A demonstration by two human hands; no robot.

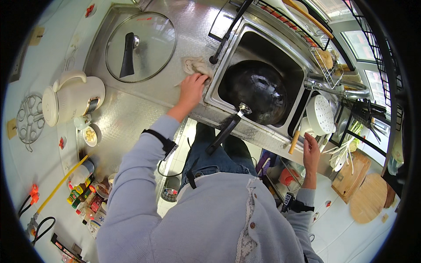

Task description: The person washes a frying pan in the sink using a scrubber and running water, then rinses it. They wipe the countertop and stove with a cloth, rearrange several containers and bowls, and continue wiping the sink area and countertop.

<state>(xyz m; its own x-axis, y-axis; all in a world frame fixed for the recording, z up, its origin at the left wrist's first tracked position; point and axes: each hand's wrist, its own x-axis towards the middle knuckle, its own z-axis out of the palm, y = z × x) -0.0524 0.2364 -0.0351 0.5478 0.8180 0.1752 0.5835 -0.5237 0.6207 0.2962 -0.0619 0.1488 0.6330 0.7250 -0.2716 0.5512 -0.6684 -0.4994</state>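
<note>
My left hand (pixel 191 93) is on the steel counter left of the sink, its fingers closed over the near edge of a crumpled beige cloth (pixel 195 65). Inside the sink (pixel 237 38) lies a dark wok (pixel 256 90), its black handle (pixel 222 135) sticking out over the front rim towards me. My right hand (pixel 311 154) hovers at the counter's front edge on the right, fingers apart and holding nothing. Closest to it are a wooden handle (pixel 294 142) and a white perforated colander (pixel 320 115).
A glass lid (pixel 151 46) lies on the counter at the far left. Nearer stand a cream kettle (pixel 74 98) and a small bowl (pixel 90 136) of pale pieces. The faucet (pixel 337 87) reaches over the sink's right side. Cutting boards (pixel 368 198) lean at the right.
</note>
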